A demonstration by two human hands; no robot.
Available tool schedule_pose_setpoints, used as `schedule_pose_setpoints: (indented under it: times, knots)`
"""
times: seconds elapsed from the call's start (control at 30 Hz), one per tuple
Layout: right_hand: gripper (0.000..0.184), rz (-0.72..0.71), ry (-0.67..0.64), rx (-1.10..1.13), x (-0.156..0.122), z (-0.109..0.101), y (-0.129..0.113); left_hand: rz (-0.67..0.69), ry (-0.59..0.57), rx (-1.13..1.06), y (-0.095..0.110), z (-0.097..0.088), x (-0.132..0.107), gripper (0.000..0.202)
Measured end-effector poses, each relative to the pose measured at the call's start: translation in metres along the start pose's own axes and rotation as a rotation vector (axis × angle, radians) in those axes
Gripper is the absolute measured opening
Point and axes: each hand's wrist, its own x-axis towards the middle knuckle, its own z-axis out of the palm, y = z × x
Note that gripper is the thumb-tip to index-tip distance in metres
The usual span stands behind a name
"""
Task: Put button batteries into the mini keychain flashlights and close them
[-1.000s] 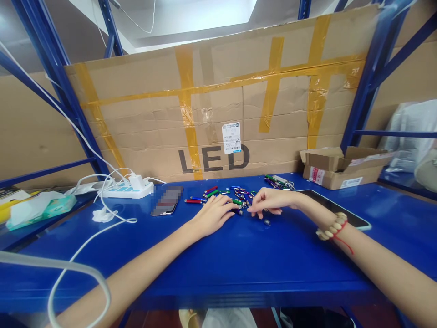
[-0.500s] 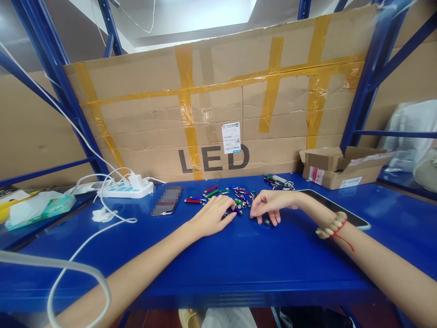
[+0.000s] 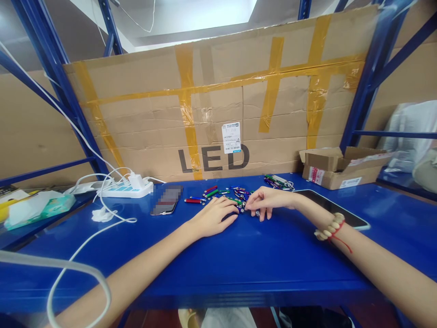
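Note:
A loose pile of small shiny metal tubes [image 3: 240, 192] in red, green, blue and purple lies mid-table; they look like mini keychain flashlights. My left hand [image 3: 214, 217] rests palm down at the near side of the pile, fingers stretched out, its fingertips by the nearest tubes. Over the pile's right edge, my right hand [image 3: 265, 200] points down with thumb and forefinger drawn together. A small shiny piece shows under its fingers, and what the pinch holds is too small to make out. One red tube [image 3: 193, 201] lies left of the pile.
A phone [image 3: 167, 200] and a white power strip [image 3: 128, 189] with looping cables lie left. Farther back is another bunch of tubes [image 3: 278, 182]. A tablet [image 3: 331, 208] lies under my right forearm, with an open cardboard box [image 3: 341, 171] behind. A large cardboard sheet [image 3: 146, 132] closes the back.
My right hand has shifted left and slightly away from me, closer to the pile; the small dark piece under it has moved left too. My left hand has barely moved.

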Motion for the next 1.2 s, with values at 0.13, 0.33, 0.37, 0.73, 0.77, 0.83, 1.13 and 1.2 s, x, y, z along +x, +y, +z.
schedule_pose_setpoints:
  times: [0.13, 0.33, 0.37, 0.73, 0.77, 0.83, 1.13, 1.2]
  knots:
    - [0.046, -0.068, 0.165, -0.017, 0.005, -0.001, 0.002, -0.001, -0.028, -0.003, 0.002, -0.002, 0.000, 0.027]
    - [0.041, -0.095, 0.240, -0.048, 0.007, -0.003, 0.007, 0.043, -0.061, -0.032, 0.003, -0.005, -0.001, 0.026]
    - [0.040, -0.096, 0.233, -0.056, 0.007, -0.002, 0.007, 0.039, -0.062, -0.029, 0.003, -0.005, -0.001, 0.025]
    - [0.035, -0.090, 0.223, -0.129, 0.008, 0.002, 0.006, 0.006, -0.065, -0.017, 0.003, -0.004, -0.001, 0.028]
    - [0.035, -0.089, 0.226, -0.139, 0.008, 0.002, 0.006, 0.008, -0.064, -0.015, 0.003, -0.004, 0.000, 0.028]
    - [0.034, -0.098, 0.239, -0.162, 0.009, 0.002, 0.006, 0.013, -0.062, -0.011, 0.003, -0.004, 0.000, 0.028]
    - [0.033, -0.225, 0.412, -0.385, 0.015, -0.001, 0.011, 0.028, -0.034, -0.024, 0.000, 0.000, 0.000, 0.028]
    - [0.034, -0.245, 0.435, -0.445, 0.016, -0.001, 0.013, 0.041, -0.022, -0.024, -0.002, 0.001, 0.001, 0.026]
